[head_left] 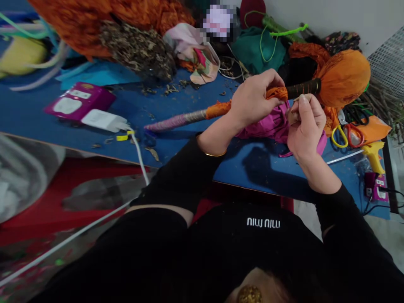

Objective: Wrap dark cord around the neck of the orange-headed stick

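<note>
My left hand (254, 101) is wrapped round the stem of a cloth doll-like figure (342, 78) with a round orange head and a dark wrapped neck. Its long stem (176, 122), bound in orange, grey and pink, points left over the blue table (176, 139). My right hand (304, 126) pinches something small and pale at the neck, with magenta cloth (268, 126) bunched under both hands. What the right fingers hold is too small to name.
A purple power strip (75, 103) with a white charger (104, 120) and cable lies at left. Scissors (347, 134) and a yellow glue gun (374, 153) lie at right. Orange, teal and patterned fabrics (195, 54) pile at the back.
</note>
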Action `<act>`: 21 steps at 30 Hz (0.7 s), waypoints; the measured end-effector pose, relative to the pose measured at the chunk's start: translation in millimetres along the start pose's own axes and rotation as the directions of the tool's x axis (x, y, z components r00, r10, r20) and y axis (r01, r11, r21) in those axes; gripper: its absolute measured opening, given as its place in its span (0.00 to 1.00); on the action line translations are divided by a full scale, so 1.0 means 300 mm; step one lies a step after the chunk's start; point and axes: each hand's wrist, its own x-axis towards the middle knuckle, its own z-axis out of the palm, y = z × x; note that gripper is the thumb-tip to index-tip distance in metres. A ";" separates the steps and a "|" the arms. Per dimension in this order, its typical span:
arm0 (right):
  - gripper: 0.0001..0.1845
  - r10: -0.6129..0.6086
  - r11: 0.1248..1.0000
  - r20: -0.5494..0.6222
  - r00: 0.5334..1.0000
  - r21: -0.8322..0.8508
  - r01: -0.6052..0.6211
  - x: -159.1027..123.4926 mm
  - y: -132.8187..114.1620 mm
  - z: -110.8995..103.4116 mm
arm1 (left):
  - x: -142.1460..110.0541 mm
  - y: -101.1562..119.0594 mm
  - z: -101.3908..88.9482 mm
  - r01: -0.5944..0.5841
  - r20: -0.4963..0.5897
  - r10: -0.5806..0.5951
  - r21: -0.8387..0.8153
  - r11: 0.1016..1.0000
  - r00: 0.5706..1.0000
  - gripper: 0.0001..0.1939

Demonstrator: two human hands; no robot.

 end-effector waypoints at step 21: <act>0.26 -0.280 0.911 0.219 0.935 -0.247 0.330 0.077 -0.147 -0.087 | -0.002 -0.009 -0.006 0.072 0.097 -0.078 0.069 0.995 0.992 0.09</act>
